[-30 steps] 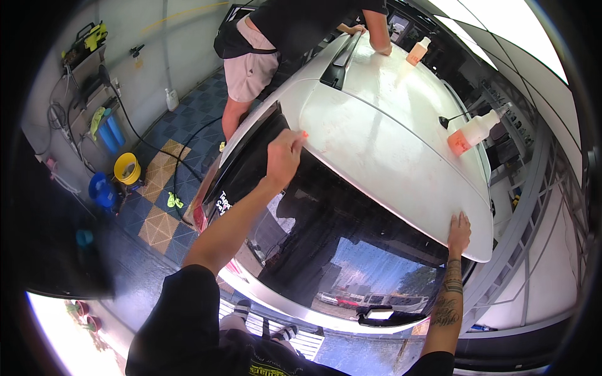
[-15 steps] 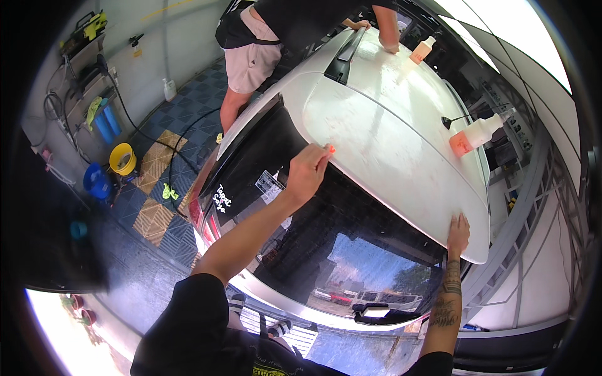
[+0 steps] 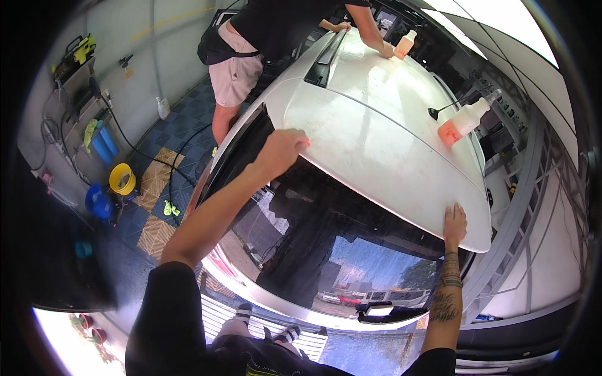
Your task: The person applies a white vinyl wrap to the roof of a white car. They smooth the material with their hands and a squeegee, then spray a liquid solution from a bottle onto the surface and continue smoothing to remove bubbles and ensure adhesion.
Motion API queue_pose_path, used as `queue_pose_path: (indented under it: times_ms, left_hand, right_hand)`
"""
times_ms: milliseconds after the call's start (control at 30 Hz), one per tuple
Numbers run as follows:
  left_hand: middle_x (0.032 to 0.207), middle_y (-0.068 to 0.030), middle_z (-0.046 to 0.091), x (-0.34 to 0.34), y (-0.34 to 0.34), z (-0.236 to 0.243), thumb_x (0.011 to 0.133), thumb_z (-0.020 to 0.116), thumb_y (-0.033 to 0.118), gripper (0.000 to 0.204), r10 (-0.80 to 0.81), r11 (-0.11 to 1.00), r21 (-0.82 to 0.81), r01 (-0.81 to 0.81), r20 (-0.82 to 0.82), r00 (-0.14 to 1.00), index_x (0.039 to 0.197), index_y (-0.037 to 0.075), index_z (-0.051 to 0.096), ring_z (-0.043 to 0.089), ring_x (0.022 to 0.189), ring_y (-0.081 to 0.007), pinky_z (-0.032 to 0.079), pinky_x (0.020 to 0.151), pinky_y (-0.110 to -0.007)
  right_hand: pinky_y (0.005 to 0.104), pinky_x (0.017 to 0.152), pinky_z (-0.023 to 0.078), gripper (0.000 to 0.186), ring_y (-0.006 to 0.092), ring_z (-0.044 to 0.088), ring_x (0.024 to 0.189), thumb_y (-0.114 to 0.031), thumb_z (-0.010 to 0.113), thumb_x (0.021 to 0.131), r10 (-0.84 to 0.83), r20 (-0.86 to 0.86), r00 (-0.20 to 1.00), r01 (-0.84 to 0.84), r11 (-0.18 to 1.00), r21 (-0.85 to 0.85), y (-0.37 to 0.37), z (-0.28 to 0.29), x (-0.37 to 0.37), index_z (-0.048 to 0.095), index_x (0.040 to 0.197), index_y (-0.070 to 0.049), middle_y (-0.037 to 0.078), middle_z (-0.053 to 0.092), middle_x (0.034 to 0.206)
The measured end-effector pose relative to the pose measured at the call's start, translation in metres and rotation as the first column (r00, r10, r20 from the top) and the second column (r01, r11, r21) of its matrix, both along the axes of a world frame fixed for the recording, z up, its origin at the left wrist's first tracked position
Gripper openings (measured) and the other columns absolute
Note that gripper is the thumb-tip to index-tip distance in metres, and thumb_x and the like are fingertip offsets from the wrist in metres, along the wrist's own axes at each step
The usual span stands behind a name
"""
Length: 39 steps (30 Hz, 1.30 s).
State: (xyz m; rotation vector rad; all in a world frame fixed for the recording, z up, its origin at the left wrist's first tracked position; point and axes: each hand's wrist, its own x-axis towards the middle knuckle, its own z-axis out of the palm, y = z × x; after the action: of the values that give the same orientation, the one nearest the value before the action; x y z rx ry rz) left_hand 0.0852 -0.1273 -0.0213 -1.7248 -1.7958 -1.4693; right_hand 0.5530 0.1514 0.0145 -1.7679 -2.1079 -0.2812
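A white car's rear stands in front of me, with its roof spoiler above the dark rear window. At the spoiler's left corner my left hand is closed, pinching a small orange piece against or just over the white paint. What kind of thing it is cannot be made out. My right hand lies on the spoiler's right end, fingers stretched out and holding nothing. Beyond it, a spray bottle with orange liquid stands on the roof, beside a short black antenna.
At the car's left side another person leans over the roof, one hand beside a second orange spray bottle. A yellow bucket, a blue bucket and a black hose are on the tiled floor. A metal truss stands right.
My view has shifted, so the car sits a little differently in it. My left hand appears farther left, still pinching the orange piece. The other person's hand is now closer to the far bottle.
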Motion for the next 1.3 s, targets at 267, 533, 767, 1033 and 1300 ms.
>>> queue_pose_path:
  times_ms: [267,533,767,1033,1300]
  left_hand:
    - [0.082,-0.0133,0.062,-0.07,-0.011,0.009,0.081,0.062,0.001,0.014,-0.062,0.98,-0.192,0.051,-0.053,0.997,0.094,0.002,0.068,0.063,0.078,-0.031,0.047,0.071,-0.035]
    - [0.086,-0.0135,0.066,-0.072,0.003,0.019,0.08,0.064,0.0,0.011,0.046,0.989,-0.143,-0.042,0.024,0.999,0.09,0.0,0.067,0.064,0.078,-0.0286,0.048,0.071,-0.033]
    - [0.085,-0.0156,0.061,-0.068,0.012,0.001,0.081,0.064,0.004,0.011,0.086,0.98,-0.178,-0.09,-0.026,0.996,0.091,0.003,0.067,0.063,0.083,-0.0345,0.048,0.073,-0.04]
    - [0.085,-0.0173,0.061,-0.042,0.018,0.003,0.083,0.064,0.009,0.008,0.133,0.971,-0.201,-0.132,-0.012,0.991,0.086,0.002,0.067,0.063,0.083,-0.0363,0.048,0.074,-0.043]
    - [0.082,-0.0162,0.06,-0.009,0.043,0.009,0.082,0.068,0.008,0.008,0.074,0.992,-0.098,-0.074,-0.006,0.997,0.086,0.002,0.068,0.064,0.082,-0.0352,0.05,0.074,-0.04]
  right_hand:
    - [0.0486,0.11,0.03,0.057,0.0277,0.038,0.135,-0.051,0.045,0.094,-0.007,0.008,1.0,0.008,0.999,-0.045,-0.014,-0.01,-0.01,0.046,0.142,-0.022,0.006,0.04,0.149]
    - [0.0492,0.109,0.031,0.057,0.028,0.038,0.135,-0.053,0.043,0.095,0.011,0.002,1.0,-0.011,1.0,-0.011,-0.002,-0.005,-0.006,0.045,0.143,-0.021,0.006,0.04,0.149]
    - [0.0501,0.108,0.032,0.058,0.0294,0.038,0.135,-0.053,0.042,0.095,0.02,0.006,1.0,-0.02,1.0,-0.009,0.002,-0.003,-0.011,0.044,0.144,-0.02,0.007,0.04,0.149]
    - [0.0483,0.109,0.032,0.057,0.0292,0.04,0.133,-0.051,0.044,0.095,-0.02,0.025,0.999,0.02,1.0,-0.016,-0.004,-0.008,-0.003,0.045,0.143,-0.021,0.007,0.041,0.148]
    - [0.0488,0.108,0.033,0.057,0.0291,0.04,0.133,-0.052,0.046,0.094,-0.063,0.008,0.998,0.063,0.998,-0.012,-0.005,-0.003,0.007,0.047,0.142,-0.02,0.007,0.04,0.148]
